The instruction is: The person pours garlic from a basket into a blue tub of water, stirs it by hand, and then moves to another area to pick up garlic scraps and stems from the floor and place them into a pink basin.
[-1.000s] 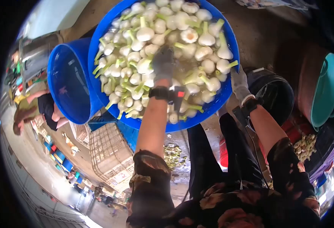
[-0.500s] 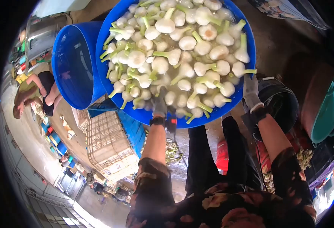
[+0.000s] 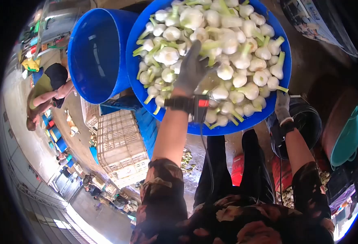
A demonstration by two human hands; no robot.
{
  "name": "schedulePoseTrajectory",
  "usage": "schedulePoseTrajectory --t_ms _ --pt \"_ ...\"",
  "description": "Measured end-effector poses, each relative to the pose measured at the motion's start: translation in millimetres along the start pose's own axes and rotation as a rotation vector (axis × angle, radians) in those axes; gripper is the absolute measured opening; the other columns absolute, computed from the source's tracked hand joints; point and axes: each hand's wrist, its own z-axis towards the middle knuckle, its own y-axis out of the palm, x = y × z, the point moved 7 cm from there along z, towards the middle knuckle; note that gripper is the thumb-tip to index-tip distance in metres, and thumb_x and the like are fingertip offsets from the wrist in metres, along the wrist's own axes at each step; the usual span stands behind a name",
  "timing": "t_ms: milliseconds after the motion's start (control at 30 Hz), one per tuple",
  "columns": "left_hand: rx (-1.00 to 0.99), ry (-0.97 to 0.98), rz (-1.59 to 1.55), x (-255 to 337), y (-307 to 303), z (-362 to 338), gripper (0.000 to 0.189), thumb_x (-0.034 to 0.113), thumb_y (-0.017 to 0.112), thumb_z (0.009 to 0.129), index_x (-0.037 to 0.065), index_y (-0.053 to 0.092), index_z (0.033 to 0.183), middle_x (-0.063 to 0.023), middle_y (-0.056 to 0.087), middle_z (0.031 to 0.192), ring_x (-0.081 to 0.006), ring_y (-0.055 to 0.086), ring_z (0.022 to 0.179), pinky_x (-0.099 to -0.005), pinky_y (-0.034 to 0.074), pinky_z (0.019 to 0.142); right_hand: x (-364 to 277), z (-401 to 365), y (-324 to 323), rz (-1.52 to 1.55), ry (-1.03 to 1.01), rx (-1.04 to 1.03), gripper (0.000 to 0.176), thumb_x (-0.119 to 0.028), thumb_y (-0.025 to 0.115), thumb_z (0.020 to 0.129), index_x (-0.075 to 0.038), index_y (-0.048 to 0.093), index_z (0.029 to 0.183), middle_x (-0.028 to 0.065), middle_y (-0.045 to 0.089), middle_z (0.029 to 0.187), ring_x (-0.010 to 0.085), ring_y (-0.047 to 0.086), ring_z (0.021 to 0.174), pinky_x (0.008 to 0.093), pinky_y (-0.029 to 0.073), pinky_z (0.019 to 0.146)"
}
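Observation:
A round blue tub point(image 3: 135, 77) is filled with white garlic bulbs point(image 3: 242, 61) with green stems, lying in cloudy water. My left hand point(image 3: 193, 73), in a grey glove, reaches over the near left part of the garlic. Its fingers are spread, touching or just above the bulbs, with none held. At the tub's right edge, my right hand point(image 3: 283, 107), also gloved, is closed at the rim; its fingertips are partly hidden. Both wrists wear dark bands, the left with a small box and a cable.
Left of the tub stands a blue barrel point(image 3: 122, 61) holding water. Below it are stacked white crates point(image 3: 120, 142). A black bucket point(image 3: 309, 122) and a teal basin point(image 3: 352, 132) are at right. Another person point(image 3: 50, 87) bends at far left. A red container point(image 3: 237, 168) sits near my legs.
My left hand has moved up from the near edge, further over the garlic, its fingers spreading. Bulbs around it have shifted. My right hand stays at the rim while the view has shifted.

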Motion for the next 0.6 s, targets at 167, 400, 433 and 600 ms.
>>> schedulePoseTrajectory --t_ms 167,400,433,600 --pt "0.763 0.176 1.592 33.6 -114.9 -94.0 0.083 0.043 0.067 0.073 -0.002 0.029 0.132 -0.0184 0.038 0.13 -0.0323 0.041 0.117 -0.0368 0.036 0.098 7.3 2.8 3.0 0.13 -0.004 0.015 0.019 -0.018 0.057 0.086 -0.005 0.056 0.101 0.0001 0.057 0.085 0.0102 0.052 0.07 0.0271 0.043 0.061" --pt "0.483 0.072 0.983 -133.9 -287.8 -25.6 0.059 0.03 0.05 0.084 0.002 0.03 0.133 -0.0168 0.035 0.135 -0.0318 0.035 0.123 -0.0465 0.031 0.098 5.9 -5.6 -0.6 0.03 0.015 0.032 0.023 -0.017 0.056 0.087 -0.005 0.055 0.106 0.0028 0.057 0.092 0.0127 0.054 0.076 0.0279 0.046 0.066" --pt "0.371 0.013 1.289 -139.7 -281.5 -16.1 0.053 0.029 0.047 0.087 0.004 0.032 0.132 -0.015 0.038 0.132 -0.0291 0.038 0.12 -0.0428 0.033 0.098 5.2 -1.4 1.7 0.04 -0.009 0.019 0.023 -0.017 0.056 0.087 -0.005 0.055 0.107 0.003 0.057 0.092 0.0129 0.054 0.076 0.0277 0.046 0.066" --pt "0.11 0.102 0.815 -74.8 -109.1 10.7 0.04 0.028 0.039 0.093 0.007 0.037 0.127 -0.0099 0.047 0.123 -0.0226 0.048 0.112 -0.0349 0.04 0.095 -4.1 -9.7 6.8 0.026 0.045 0.013 0.025 -0.022 0.053 0.089 -0.004 0.054 0.106 0.0045 0.058 0.092 0.0141 0.056 0.077 0.0289 0.048 0.065"
